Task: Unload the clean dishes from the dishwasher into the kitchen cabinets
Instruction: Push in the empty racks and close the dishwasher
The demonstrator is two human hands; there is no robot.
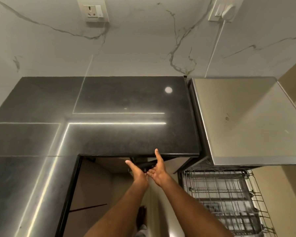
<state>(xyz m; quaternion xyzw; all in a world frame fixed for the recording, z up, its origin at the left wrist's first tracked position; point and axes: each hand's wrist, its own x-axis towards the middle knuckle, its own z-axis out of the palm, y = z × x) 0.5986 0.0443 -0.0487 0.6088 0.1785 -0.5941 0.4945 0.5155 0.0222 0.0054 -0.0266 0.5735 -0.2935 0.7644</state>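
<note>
Both my hands reach under the front edge of the black granite countertop (120,134), into the open space of the lower cabinet (99,182). Between them is a dark, curved object (146,165), only partly visible and too hidden to identify. My left hand (138,174) holds it from the left with the thumb sticking out. On its right side my right hand (158,170) has the thumb pointing up and the fingers curled below it. The dishwasher (237,120) stands at the right with its wire rack (225,199) pulled out; the rack looks blurred.
A marble-look wall (143,40) rises behind the counter, with a socket (92,10) and a plugged-in switch plate (226,9) whose white cord runs down. A black frame edge (70,189) borders the cabinet opening on the left. My foot (142,218) shows on the floor below.
</note>
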